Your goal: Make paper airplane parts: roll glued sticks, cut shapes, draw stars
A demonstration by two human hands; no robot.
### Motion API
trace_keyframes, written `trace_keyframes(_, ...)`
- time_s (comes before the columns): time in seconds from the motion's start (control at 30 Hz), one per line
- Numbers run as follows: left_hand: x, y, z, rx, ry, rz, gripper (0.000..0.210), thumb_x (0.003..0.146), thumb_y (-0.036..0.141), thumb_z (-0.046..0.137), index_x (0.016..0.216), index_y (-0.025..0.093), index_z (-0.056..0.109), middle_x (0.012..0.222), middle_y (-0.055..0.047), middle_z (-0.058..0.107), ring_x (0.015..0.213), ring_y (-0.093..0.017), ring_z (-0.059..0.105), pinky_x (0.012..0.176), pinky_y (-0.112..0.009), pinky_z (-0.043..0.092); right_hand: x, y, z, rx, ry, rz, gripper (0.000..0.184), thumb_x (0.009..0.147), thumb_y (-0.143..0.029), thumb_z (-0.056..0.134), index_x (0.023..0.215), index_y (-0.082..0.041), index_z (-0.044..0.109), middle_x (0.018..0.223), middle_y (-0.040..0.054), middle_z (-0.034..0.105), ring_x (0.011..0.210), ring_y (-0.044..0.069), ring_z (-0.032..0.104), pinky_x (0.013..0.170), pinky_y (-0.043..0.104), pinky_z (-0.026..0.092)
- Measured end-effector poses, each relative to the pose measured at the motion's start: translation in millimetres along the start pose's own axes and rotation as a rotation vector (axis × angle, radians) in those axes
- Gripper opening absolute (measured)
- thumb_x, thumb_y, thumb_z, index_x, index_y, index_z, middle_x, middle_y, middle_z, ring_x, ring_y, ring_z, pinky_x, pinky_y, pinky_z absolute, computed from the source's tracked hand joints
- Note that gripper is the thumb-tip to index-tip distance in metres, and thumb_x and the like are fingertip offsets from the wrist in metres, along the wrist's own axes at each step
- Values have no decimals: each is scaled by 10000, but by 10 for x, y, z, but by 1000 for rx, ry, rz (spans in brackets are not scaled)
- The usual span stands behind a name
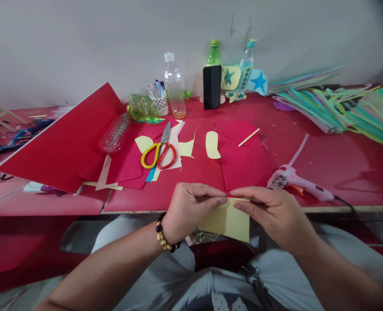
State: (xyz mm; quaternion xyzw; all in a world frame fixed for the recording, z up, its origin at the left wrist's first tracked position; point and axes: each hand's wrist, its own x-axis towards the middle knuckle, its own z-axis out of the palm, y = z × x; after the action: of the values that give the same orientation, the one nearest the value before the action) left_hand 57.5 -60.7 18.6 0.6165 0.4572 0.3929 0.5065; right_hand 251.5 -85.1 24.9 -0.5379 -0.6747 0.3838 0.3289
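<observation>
A pale yellow sheet of paper (232, 220) hangs between my hands at the table's front edge. My left hand (194, 205) pinches its top edge, thumb against fingers, and my right hand (267, 207) pinches the same edge further right. That edge looks folded over in a narrow strip. Beyond my hands lie a cut yellow paper shape (212, 144) and scissors (161, 149) with one yellow and one red handle, their blades pointing away. A pink glue gun (308, 183) with a small red light rests to the right of my right hand.
A red board (68, 138) leans at the left beside a clear plastic bottle (116, 133). At the back stand a clear bottle (174, 86), a pen cup (159, 101), a black phone (212, 86) and a decorated paper plane (243, 82). Coloured strips (334, 108) lie at right.
</observation>
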Motion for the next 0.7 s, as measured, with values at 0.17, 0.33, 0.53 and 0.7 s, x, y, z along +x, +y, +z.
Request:
trace_keyframes(0.17, 0, -9, -14, -5, 2, -15, 80, 715, 233, 747, 776, 182, 762, 741, -38, 745, 687, -149, 691, 640, -214, 555, -3, -25, -51, 43, 0, 13, 185, 837, -363, 631, 905, -229, 739, 814, 16, 753, 712, 162, 689, 637, 225, 538)
trace_keyframes(0.33, -7, -13, 2, -32, 7, -17, 67, 715, 231, 746, 768, 193, 762, 740, -33, 745, 683, -142, 690, 634, -208, 554, -4, -3, -23, 89, 28, 31, 162, 840, -344, 629, 856, -226, 738, 822, 16, 752, 724, 158, 684, 651, 221, 535)
trace_keyframes(0.53, -10, 4, 0, -51, 9, -14, 46, 717, 217, 741, 751, 192, 760, 733, -28, 745, 669, -128, 685, 616, -191, 540, -21, 5, -10, 109, 38, 12, 162, 859, -326, 609, 836, -209, 719, 788, 17, 733, 706, 150, 657, 635, 218, 517)
trace_keyframes(0.7, -11, -2, 21, -63, 11, -18, 48, 711, 215, 747, 748, 187, 761, 735, -33, 745, 669, -129, 682, 618, -192, 537, -3, 4, 9, 118, 1, 15, 163, 847, -339, 628, 887, -211, 719, 803, 16, 737, 716, 152, 665, 634, 216, 516)
